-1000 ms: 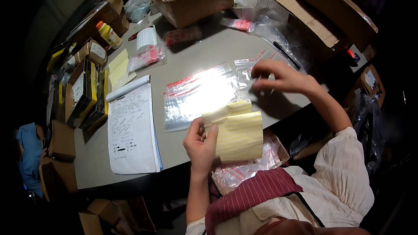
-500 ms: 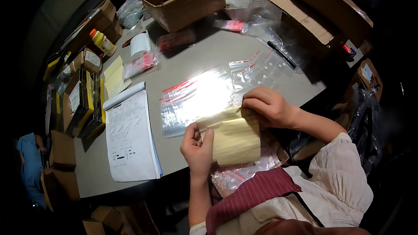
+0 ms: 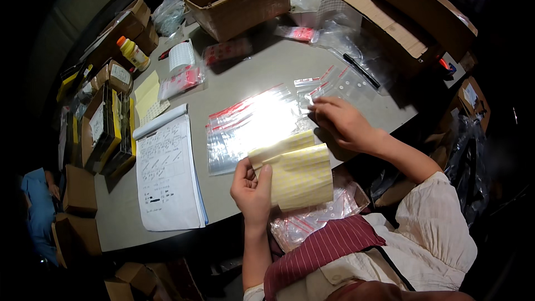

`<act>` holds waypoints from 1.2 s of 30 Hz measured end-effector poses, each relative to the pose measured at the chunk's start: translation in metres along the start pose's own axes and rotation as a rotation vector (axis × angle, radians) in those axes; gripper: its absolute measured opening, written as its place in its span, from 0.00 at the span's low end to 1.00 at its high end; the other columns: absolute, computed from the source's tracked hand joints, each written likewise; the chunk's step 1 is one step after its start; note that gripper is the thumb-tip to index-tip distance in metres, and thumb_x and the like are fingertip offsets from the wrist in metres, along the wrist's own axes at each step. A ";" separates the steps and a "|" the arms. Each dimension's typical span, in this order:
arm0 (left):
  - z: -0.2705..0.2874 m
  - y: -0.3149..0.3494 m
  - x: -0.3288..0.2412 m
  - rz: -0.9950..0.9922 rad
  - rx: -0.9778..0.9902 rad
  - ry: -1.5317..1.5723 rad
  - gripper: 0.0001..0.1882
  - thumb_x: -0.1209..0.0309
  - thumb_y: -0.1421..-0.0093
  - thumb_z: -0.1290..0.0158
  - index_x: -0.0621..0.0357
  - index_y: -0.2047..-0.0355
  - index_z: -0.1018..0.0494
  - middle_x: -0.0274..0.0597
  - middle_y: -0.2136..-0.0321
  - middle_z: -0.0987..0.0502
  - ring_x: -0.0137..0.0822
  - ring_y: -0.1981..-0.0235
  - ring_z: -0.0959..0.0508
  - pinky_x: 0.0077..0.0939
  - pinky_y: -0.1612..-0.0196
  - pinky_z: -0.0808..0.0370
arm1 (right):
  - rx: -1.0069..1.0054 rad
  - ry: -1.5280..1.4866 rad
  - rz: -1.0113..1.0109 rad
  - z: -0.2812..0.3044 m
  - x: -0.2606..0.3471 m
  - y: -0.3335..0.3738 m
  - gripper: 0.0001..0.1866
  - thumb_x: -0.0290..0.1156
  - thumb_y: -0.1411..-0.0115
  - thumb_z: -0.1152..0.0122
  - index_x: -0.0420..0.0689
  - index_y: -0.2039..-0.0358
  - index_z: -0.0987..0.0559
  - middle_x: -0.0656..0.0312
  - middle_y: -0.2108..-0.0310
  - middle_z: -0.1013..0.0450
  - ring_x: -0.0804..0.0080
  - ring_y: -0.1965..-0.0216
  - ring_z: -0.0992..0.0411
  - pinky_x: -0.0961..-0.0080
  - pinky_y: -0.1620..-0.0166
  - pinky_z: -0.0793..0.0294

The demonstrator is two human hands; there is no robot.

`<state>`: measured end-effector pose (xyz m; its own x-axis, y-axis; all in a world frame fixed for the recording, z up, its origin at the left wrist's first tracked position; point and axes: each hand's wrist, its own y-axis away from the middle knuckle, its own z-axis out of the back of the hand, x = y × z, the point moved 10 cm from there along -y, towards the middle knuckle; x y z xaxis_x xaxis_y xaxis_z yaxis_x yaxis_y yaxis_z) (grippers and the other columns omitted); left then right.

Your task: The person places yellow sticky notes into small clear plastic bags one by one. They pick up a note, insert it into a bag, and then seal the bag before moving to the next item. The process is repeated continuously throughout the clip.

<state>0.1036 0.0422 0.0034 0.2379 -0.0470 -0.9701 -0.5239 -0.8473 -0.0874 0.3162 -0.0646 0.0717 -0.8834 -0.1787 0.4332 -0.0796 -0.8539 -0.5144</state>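
Note:
My left hand (image 3: 253, 189) grips a folded yellow label sheet (image 3: 301, 178) by its left side, thumb on top. Faint rows run across the sheet, which hangs over the table's near edge. My right hand (image 3: 348, 125) is above and right of the sheet, thumb and fingers pinched. Whatever lies between those fingertips is too small to make out. Just beyond them lie small clear zip bags (image 3: 323, 88) with red strips, some holding small round pieces. A stack of larger clear zip bags (image 3: 225, 147) with red strips lies left of my right hand, partly washed out by glare.
A written notepad (image 3: 167, 173) lies at the left, near black-and-yellow boxes (image 3: 108, 128) and a yellow bottle (image 3: 134, 54). Cardboard boxes (image 3: 237, 8) stand at the back. A black marker (image 3: 361, 71) lies at the right. More zip bags (image 3: 317, 217) are in my lap.
My right hand has left the sheet's upper edge and moved up toward the small zip bags. The sheet's top fold has opened out somewhat; my left hand stays put.

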 end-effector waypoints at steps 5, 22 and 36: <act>0.009 0.006 -0.010 -0.061 -0.073 0.141 0.14 0.83 0.36 0.45 0.72 0.50 0.28 0.44 0.59 0.20 0.24 0.61 0.21 0.14 0.58 0.25 | 0.146 0.049 0.071 -0.001 0.002 0.014 0.09 0.24 0.41 0.36 0.40 0.60 0.23 0.52 0.60 0.24 0.50 0.57 0.26 0.60 0.49 0.28; 0.032 -0.002 -0.012 -0.148 -0.141 0.478 0.21 0.83 0.36 0.47 0.68 0.43 0.32 0.48 0.49 0.22 0.37 0.49 0.21 0.32 0.41 0.25 | 0.355 0.172 -0.324 -0.018 -0.110 -0.019 0.23 0.41 0.45 0.27 0.46 0.56 0.27 0.51 0.41 0.36 0.44 0.33 0.46 0.50 0.31 0.49; 0.042 0.000 -0.012 -0.179 -0.105 0.575 0.24 0.78 0.36 0.48 0.69 0.39 0.34 0.49 0.46 0.24 0.41 0.46 0.23 0.35 0.39 0.27 | 0.233 0.293 -0.288 0.022 -0.096 0.058 0.32 0.43 0.31 0.42 0.38 0.33 0.34 0.41 0.29 0.42 0.43 0.28 0.45 0.54 0.28 0.48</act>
<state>0.0660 0.0651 0.0057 0.7337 -0.1528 -0.6621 -0.3585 -0.9148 -0.1862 0.4066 -0.1077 0.0162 -0.9363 0.1981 0.2899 -0.2641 -0.9414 -0.2096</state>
